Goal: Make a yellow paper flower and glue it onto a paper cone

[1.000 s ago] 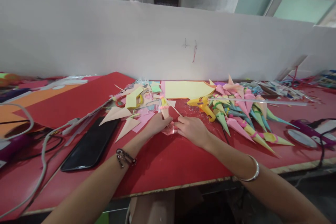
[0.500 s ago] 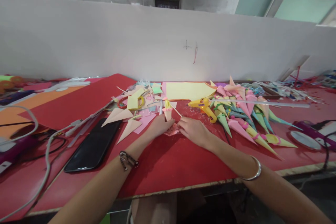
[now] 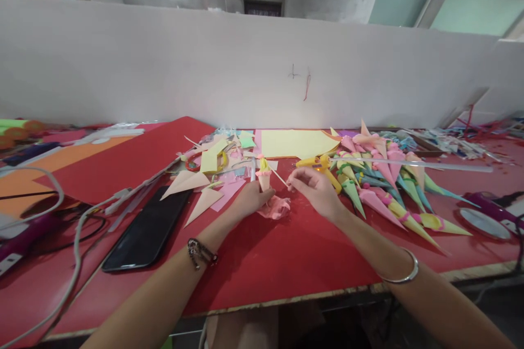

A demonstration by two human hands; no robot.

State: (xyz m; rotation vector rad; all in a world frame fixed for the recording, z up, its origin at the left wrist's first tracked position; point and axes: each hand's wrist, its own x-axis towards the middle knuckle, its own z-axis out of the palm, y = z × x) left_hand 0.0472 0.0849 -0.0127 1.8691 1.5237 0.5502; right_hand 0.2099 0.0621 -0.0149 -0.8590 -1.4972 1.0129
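Note:
My left hand (image 3: 251,199) is closed around a small peach paper cone (image 3: 264,180), held upright, with a pink ruffled band and a yellow top. To its right, my right hand (image 3: 315,188) pinches a thin pale stick (image 3: 280,178), whose far end points up and left toward the cone. A lump of pink clay (image 3: 275,208) lies on the red table top below and between the hands. Just behind my right hand rests a yellow glue gun (image 3: 313,162), partly covered by it.
Finished paper cones (image 3: 380,169) are heaped on the right, with a long clear rod (image 3: 442,164) across them. A black phone (image 3: 149,232), peach paper pieces (image 3: 203,204) and a white cable (image 3: 73,251) lie left. Yellow paper sheets (image 3: 297,143) lie at the back before a white partition (image 3: 204,71).
My right hand has moved right, away from the cone and my left hand, with the stick in its fingers. More of the pink clay now shows. The left hand keeps its hold.

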